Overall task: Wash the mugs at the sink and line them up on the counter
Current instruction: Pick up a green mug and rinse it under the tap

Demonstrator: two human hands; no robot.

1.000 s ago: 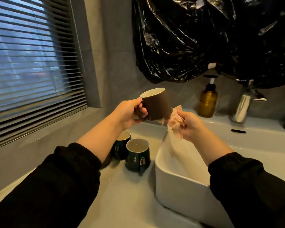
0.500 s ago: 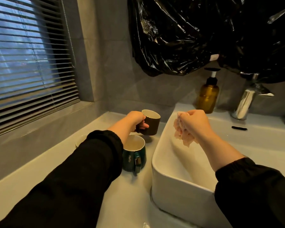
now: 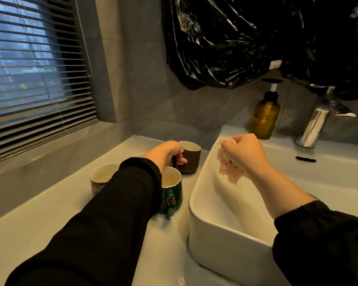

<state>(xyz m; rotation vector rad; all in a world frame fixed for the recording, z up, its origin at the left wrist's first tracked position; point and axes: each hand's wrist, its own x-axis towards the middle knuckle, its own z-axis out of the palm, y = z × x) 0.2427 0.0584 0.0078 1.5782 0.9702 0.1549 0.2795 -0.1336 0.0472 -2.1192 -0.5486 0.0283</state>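
Gripping the brown mug [image 3: 190, 160] by its handle, the left hand [image 3: 166, 153] holds it upright at the far end of the counter [image 3: 39, 223], left of the sink [image 3: 219, 248] and just beyond the green mug [image 3: 175, 190] and a third mug [image 3: 100, 178]. The right hand [image 3: 247, 156] is closed around a bunched pink cloth [image 3: 228, 171] above the sink. Hazard: the left sleeve hangs directly over the two near mugs, so drawing the arm back low could tip one or push it out of line.

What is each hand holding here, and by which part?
The left hand grips the brown mug by its handle. The right hand clutches a bunched pink cloth by its top, over the sink.
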